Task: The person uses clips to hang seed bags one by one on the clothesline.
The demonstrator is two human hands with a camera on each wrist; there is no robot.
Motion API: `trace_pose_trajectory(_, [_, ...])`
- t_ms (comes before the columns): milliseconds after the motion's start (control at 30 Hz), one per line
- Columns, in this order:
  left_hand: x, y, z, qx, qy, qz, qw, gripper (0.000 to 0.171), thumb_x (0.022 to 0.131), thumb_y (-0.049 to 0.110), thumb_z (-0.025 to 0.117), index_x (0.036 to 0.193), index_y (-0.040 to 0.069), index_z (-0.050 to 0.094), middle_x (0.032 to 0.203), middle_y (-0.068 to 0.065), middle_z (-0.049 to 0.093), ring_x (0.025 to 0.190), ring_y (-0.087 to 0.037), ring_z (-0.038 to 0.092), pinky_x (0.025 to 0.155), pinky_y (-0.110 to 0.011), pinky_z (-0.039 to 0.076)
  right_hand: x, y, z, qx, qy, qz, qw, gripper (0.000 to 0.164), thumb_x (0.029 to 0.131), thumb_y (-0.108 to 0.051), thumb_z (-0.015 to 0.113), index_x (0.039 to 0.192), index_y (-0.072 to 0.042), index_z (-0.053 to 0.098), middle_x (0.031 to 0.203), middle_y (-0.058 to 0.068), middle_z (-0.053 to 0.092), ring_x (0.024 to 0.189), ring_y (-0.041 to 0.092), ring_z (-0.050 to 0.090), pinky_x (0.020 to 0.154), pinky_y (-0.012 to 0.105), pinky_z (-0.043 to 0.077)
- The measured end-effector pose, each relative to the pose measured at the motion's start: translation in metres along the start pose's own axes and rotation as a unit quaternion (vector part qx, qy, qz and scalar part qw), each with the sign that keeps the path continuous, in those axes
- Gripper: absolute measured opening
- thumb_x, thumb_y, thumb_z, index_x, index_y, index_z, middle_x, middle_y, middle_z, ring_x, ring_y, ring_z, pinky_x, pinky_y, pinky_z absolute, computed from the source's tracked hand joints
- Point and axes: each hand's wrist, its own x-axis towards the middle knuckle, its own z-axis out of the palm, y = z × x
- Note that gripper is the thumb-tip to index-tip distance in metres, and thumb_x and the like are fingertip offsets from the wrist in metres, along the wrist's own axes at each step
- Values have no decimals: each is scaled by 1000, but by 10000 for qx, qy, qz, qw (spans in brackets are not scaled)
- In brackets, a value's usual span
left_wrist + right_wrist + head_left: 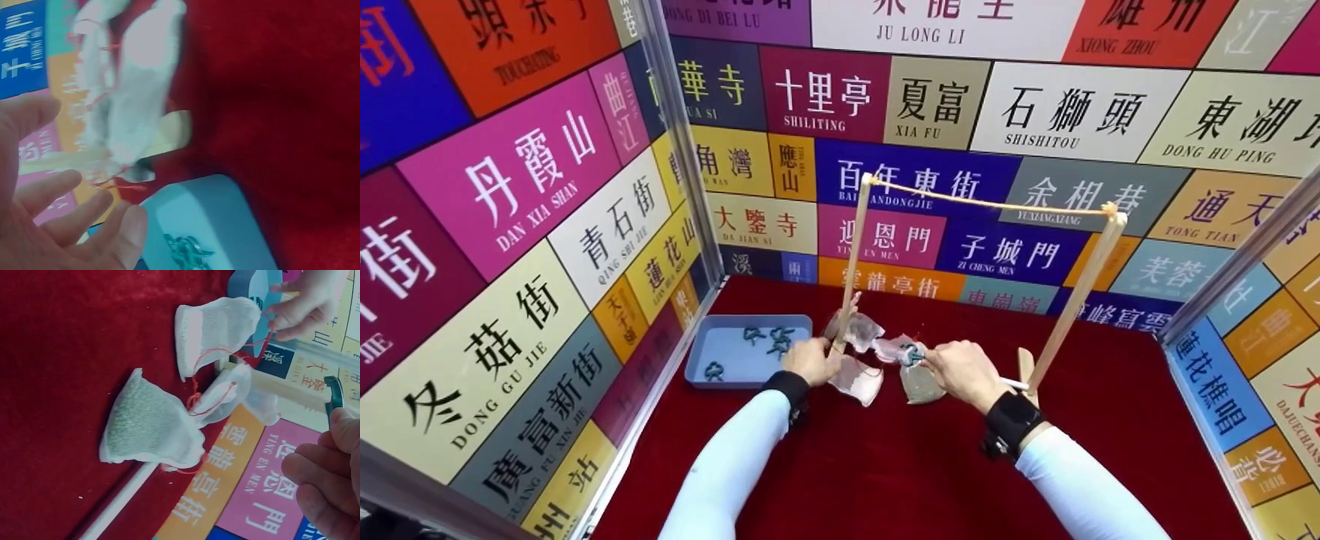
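My right hand (964, 373) pinches a small curved green hook (333, 396) between thumb and finger, held above several white mesh drawstring pouches with red cords. One pouch (149, 419) shows greenish filling; another pouch (216, 334) lies nearer the tray. My left hand (810, 361) is beside the left wooden post (851, 262), fingers loosely bent with nothing between them in the left wrist view. A pouch (146, 73) appears blurred just beyond those fingers.
A blue tray (697, 352) with several green hooks (780, 339) stands at the left. A string (982, 201) spans the tops of the left post and the right wooden post (1076, 300). Panels printed with place names (930, 97) enclose the red cloth (885, 472).
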Motion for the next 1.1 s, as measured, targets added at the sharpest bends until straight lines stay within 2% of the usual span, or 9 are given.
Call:
trace_pose_trajectory(133, [-1,-6,11,386,-171,101,9991,32,100,32,82,117,4,83,110,-22,84,105,-47,80,89,-61,66,-5,2,4,46,-286,60,9996,18,94,-22,87,80,-15,78,70,4,75,62,37,72,55,55,58])
trace_pose_trajectory(300, [0,-11,19,441,283,38,9986,10,96,14,81,90,6,83,97,-17,84,97,-43,81,84,-57,66,-6,3,4,86,-407,3,9991,16,94,-22,87,80,-17,79,71,3,77,62,36,73,55,54,58])
trace_pose_trajectory(400, [0,-10,21,407,483,85,9980,14,95,9,78,82,9,82,92,-15,84,94,-41,81,83,-54,67,-4,2,0,98,-421,-42,9991,21,95,-20,86,77,-16,76,71,3,76,62,35,73,55,54,57])
trace_pose_trajectory(500, [0,-4,19,183,419,139,9989,11,94,9,79,85,8,84,94,-16,84,95,-41,81,85,-54,67,0,2,-6,88,-443,-31,9990,26,97,-19,85,74,-15,71,70,4,74,63,36,72,55,54,56])
trace_pose_trajectory(667, [-3,11,12,-7,-17,171,9999,6,92,5,79,95,3,84,99,-17,84,98,-40,81,87,-53,67,15,3,-21,56,-451,10,9990,23,96,-13,81,77,-12,69,72,7,72,64,38,71,56,56,57])
trace_pose_trajectory(800, [-10,30,-5,192,-23,420,9989,8,93,8,80,94,0,79,96,-20,82,95,-42,81,85,-55,68,33,5,-42,25,-433,26,9991,21,96,-3,72,78,-10,65,71,8,68,59,35,67,54,55,57])
trace_pose_trajectory(933, [-16,61,-39,614,65,779,9950,17,92,15,82,101,0,80,102,-24,82,98,-45,82,86,-58,69,55,12,-70,-109,-316,78,9994,23,102,-4,66,80,-8,66,70,11,69,56,32,64,53,51,59])
trace_pose_trajectory(1000, [-16,76,-55,990,117,903,9909,20,91,17,81,105,2,83,105,-24,83,99,-44,83,84,-57,70,67,15,-85,-236,-231,151,9993,22,104,-6,65,83,-7,69,71,12,71,55,30,63,52,49,60])
trace_pose_trajectory(1100, [-11,95,-78,1458,287,1035,9835,23,96,20,79,111,3,83,107,-23,83,97,-42,83,81,-55,71,87,19,-107,-470,-86,250,9985,19,105,-6,63,91,-4,75,72,14,72,53,29,63,49,46,60])
